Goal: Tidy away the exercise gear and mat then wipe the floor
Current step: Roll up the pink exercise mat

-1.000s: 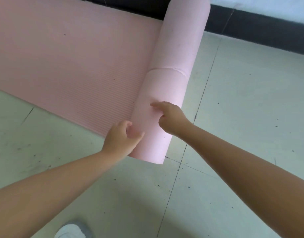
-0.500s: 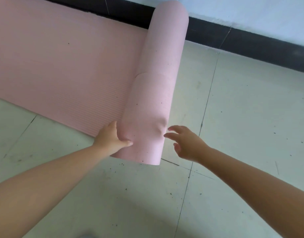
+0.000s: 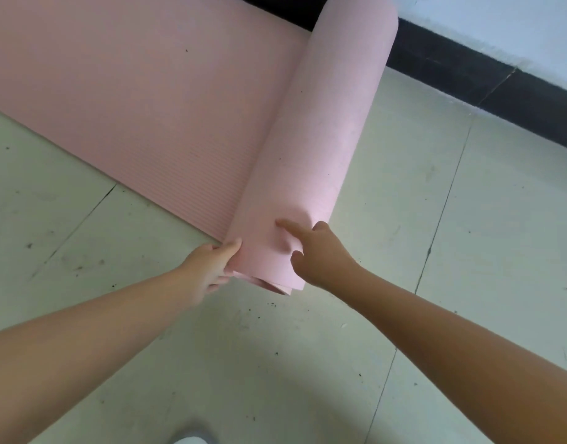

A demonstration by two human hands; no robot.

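Nearest me, low in the frame, both forearms reach in over the tiled floor (image 3: 452, 219), which is peppered with dark specks. My left hand (image 3: 208, 270) sits at the near end of the pink mat (image 3: 141, 100), thumb up against the side of the roll (image 3: 311, 161) and the other fingers tucked under the open end, so I can't tell exactly how they lie. My right hand (image 3: 320, 257) is on top of the roll, index finger stretched out and pressing into the foam, thumb curled against the near side, the rest bent loosely. The foam dimples under that fingertip, so I judge it soft, light and springy, likely to loosen if let go. The ribbed face should give decent grip. The best hold, I'd say, is right here at the near end, palms spread across the top to keep the layers even. Further up, the roll runs toward the upper right, the flat part lies across the upper left, and a dark skirting board (image 3: 487, 78) lines the wall beyond.
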